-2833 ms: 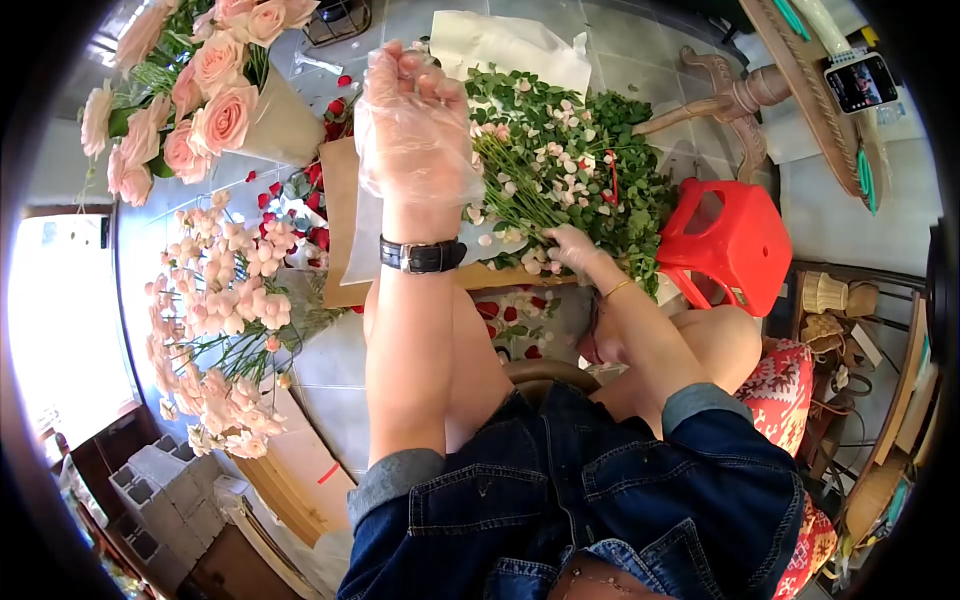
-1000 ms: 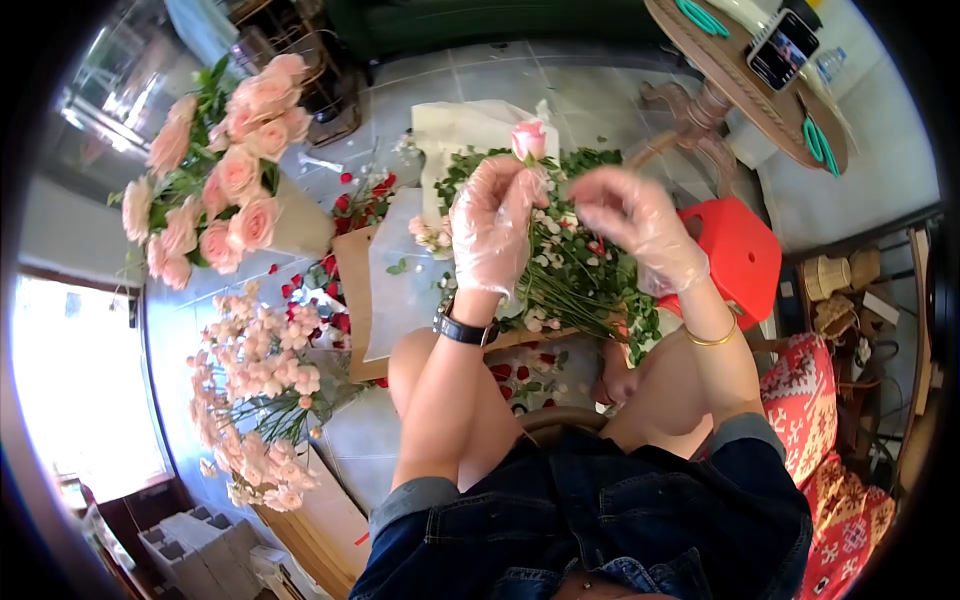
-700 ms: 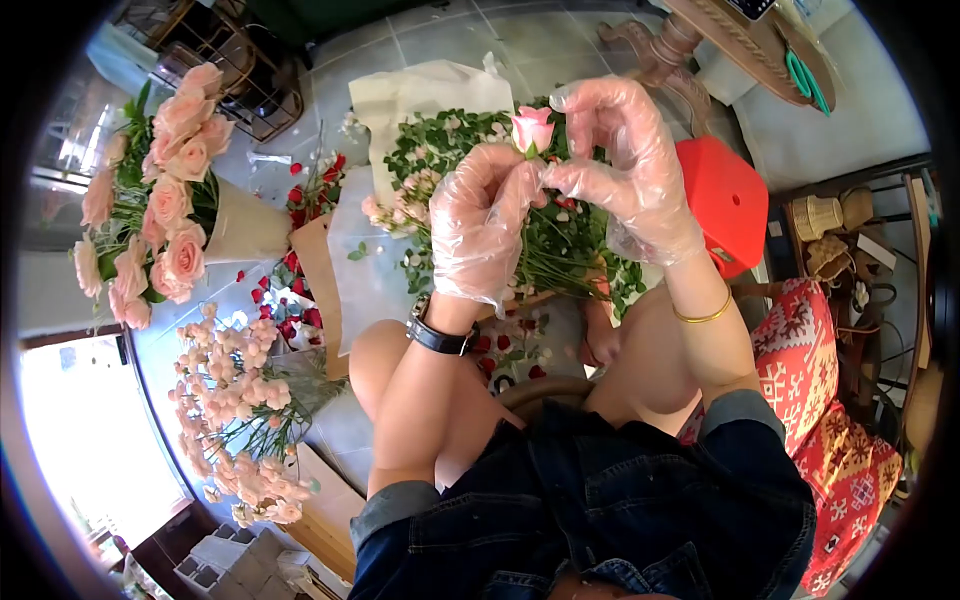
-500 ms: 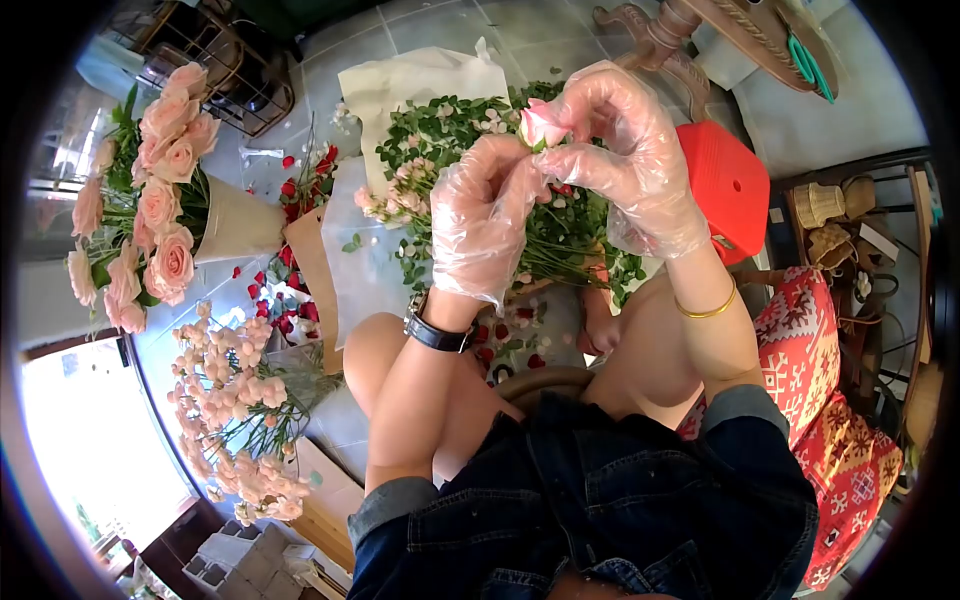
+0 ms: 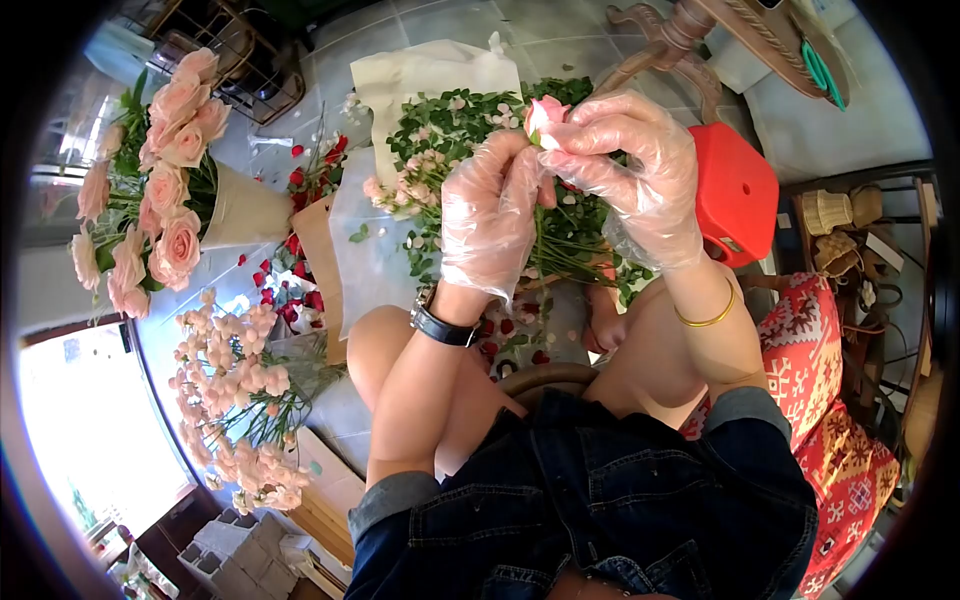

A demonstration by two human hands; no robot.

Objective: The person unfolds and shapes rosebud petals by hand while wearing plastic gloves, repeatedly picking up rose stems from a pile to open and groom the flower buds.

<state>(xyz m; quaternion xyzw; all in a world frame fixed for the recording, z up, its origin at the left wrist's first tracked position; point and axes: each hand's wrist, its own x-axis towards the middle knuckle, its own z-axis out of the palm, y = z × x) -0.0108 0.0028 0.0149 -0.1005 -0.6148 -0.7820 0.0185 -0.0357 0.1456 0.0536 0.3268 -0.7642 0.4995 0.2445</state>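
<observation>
A small pink rose [image 5: 545, 116] is held up between my two hands, which both wear thin clear plastic gloves. My left hand [image 5: 490, 215] pinches it from below, at the base of the bloom; the stem is mostly hidden by the fingers. The fingers of my right hand [image 5: 638, 175] are closed on the right side of the bloom, at its petals. Beneath the hands lies a pile of green leafy stems with small pale pink roses [image 5: 410, 185], on white paper [image 5: 400, 75] and a translucent sheet [image 5: 365, 265].
At the left stand large pink roses [image 5: 175, 250] in a pale wrap [image 5: 245, 210] and a bunch of smaller peach roses [image 5: 235, 380]. Red petals [image 5: 310, 300] lie on the floor. A red stool [image 5: 738, 190] is at the right, below a wooden table with green-handled scissors [image 5: 822, 75].
My left hand has come up to hold a rose. My right hand has left the stems, risen beside the bloom, and its fingers have closed on the petals.
</observation>
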